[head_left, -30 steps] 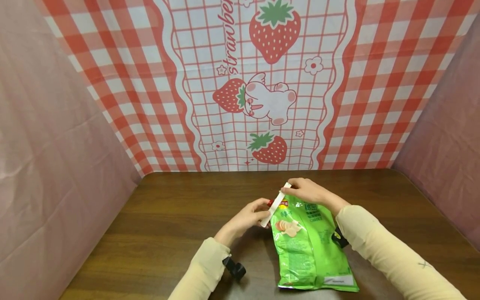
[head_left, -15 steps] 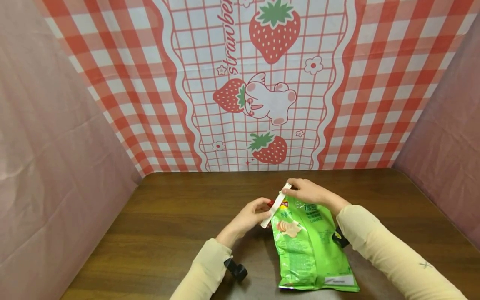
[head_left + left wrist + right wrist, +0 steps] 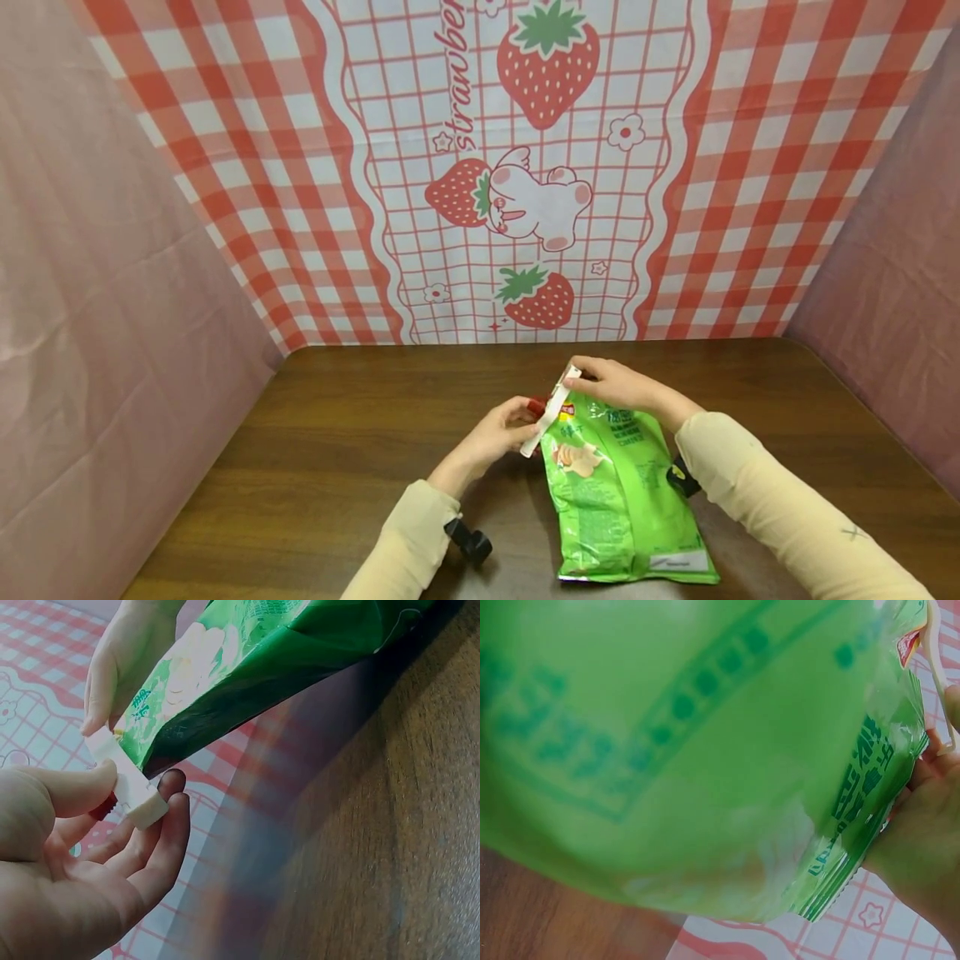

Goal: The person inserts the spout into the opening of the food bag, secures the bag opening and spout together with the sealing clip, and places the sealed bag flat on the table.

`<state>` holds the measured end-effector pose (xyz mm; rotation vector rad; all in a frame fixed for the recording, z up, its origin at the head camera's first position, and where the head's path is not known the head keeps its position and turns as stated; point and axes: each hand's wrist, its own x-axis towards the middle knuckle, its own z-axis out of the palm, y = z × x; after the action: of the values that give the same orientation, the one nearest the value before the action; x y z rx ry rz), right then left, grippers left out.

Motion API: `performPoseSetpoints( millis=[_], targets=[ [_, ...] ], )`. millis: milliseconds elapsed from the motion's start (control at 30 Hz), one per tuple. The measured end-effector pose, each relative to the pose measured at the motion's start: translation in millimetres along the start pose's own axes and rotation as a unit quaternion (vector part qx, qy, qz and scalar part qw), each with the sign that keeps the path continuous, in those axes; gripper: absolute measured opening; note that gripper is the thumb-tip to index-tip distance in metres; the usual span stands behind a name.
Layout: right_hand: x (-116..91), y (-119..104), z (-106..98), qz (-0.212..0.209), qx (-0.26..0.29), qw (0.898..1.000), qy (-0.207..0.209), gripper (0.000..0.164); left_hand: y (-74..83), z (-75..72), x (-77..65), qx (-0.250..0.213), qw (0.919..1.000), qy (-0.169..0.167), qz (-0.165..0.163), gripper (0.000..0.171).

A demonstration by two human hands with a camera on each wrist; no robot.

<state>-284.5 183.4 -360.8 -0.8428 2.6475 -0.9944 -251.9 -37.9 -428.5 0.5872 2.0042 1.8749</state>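
A green chip bag (image 3: 626,500) stands slanted over the table, its printed side facing up. A white bag clip (image 3: 552,411) lies across its top edge, with a bit of red bag edge (image 3: 105,808) showing past it in the left wrist view. My left hand (image 3: 491,437) pinches the near end of the clip between thumb and fingers. At the far end, my right hand (image 3: 618,385) grips the clip and the bag's top corner, thumb on the near side. The bag (image 3: 705,787) fills most of the right wrist view.
The brown wooden table (image 3: 315,467) extends around the bag. A strawberry-patterned checked cloth (image 3: 510,200) hangs behind it, with pink curtains (image 3: 127,300) at both sides. Black camera mounts (image 3: 468,542) sit on the wrists.
The clip has turned slightly between my hands, and more of the red edge shows behind it. Both hands have barely moved; the bag stays where it was.
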Motion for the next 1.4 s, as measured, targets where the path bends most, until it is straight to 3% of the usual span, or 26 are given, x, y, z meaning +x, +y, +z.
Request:
performPoseSetpoints(
  millis=[333,633,833,1033,1400],
  targets=[
    [1.1,0.0,2.7,0.004,-0.005,1.0,0.009,0.022,3.0,0.4,-0.6,0.036,0.9988,-0.035,0.004,0.028],
    [1.3,-0.1,4.7,0.016,0.006,1.0,0.02,0.025,2.5,-0.1,-0.1,-0.012,0.9978,-0.064,-0.013,0.028],
    [0.3,-1.5,5.0,0.014,0.022,0.999,0.026,0.024,3.6,-1.8,1.7,-0.019,0.9961,-0.085,-0.014,0.027],
    [-0.6,-0.5,4.9,-0.006,0.05,0.998,0.039,0.027,3.9,-1.5,3.0,0.003,0.9967,-0.081,-0.008,0.027],
    [0.7,-0.1,5.8,0.002,0.075,0.996,0.049,0.032,2.3,0.0,3.7,0.011,0.998,-0.062,0.008,0.026]
  ],
)
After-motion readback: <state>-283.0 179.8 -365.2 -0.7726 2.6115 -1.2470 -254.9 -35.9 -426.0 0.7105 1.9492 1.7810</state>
